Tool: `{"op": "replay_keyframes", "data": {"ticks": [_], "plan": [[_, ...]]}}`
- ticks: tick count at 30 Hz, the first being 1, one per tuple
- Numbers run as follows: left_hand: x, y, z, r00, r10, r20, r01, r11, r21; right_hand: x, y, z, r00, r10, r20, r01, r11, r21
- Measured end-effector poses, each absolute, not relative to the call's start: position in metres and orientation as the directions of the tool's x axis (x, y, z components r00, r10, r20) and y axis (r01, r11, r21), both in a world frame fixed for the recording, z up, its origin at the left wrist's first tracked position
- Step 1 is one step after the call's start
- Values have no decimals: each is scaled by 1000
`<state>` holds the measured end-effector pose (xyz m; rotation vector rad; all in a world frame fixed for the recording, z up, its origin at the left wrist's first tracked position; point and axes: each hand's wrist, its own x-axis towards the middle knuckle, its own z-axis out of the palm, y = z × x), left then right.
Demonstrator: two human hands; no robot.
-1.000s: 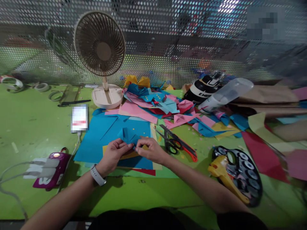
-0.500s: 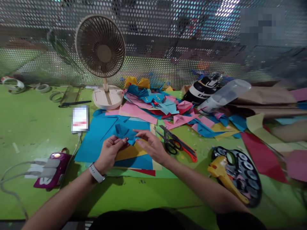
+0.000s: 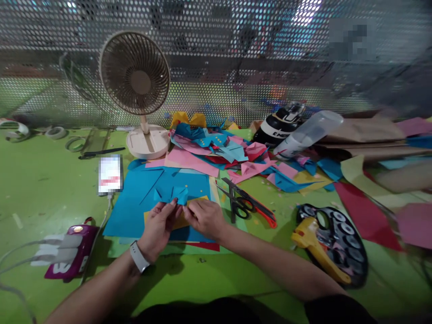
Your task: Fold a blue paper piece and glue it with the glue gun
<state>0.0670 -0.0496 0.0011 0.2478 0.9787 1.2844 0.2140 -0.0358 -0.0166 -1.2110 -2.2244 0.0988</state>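
A small piece of folded blue paper (image 3: 171,195) is held up over the stacked sheets, its pleats facing away from me. My left hand (image 3: 161,226), with a pale watch on its wrist, pinches the paper's lower edge between thumb and fingers. At the lower right corner my right hand (image 3: 205,219) is closed, thumb and fingertips pressed together on the paper; those fingertips are partly hidden. Beneath both hands lie a large blue sheet (image 3: 126,207) and a yellow sheet (image 3: 201,201). Scissors (image 3: 240,208) lie right of my right hand.
An orange-handled cutter (image 3: 261,209) lies by the scissors. A yellow glue gun (image 3: 320,249) rests on a black palette-shaped tray (image 3: 358,265). Behind are a paper pile (image 3: 192,162), a fan (image 3: 140,81) and bottles (image 3: 275,128). A phone (image 3: 110,174) and purple power strip (image 3: 72,252) stand left.
My right hand's spread fingers have closed onto the paper's lower right. The folded paper has turned and come slightly lower, with its pleats spread wider. The view has shifted a little.
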Motion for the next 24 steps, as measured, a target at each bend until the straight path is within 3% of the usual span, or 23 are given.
{"op": "replay_keyframes", "data": {"ticks": [7,11,14,16,20,24], "plan": [[71,-52,0,-15,857,-516,-704,358,614,213,-38,-20,-435,742,511,818,563,-121],[71,-51,0,-4,842,-540,-716,375,589,213,-39,-21,-447,750,487,809,571,-138],[70,-51,1,-23,851,-525,-709,356,608,214,-39,-17,-437,792,427,773,573,-272],[69,-51,1,-44,868,-494,-676,338,654,214,-38,-13,-413,844,344,710,534,-458],[71,-54,1,-58,922,-383,-579,281,765,214,-37,-10,-335,935,115,477,274,-835],[72,-56,5,-42,936,-348,-532,274,801,213,-37,-16,-327,944,-27,265,65,-962]]}}
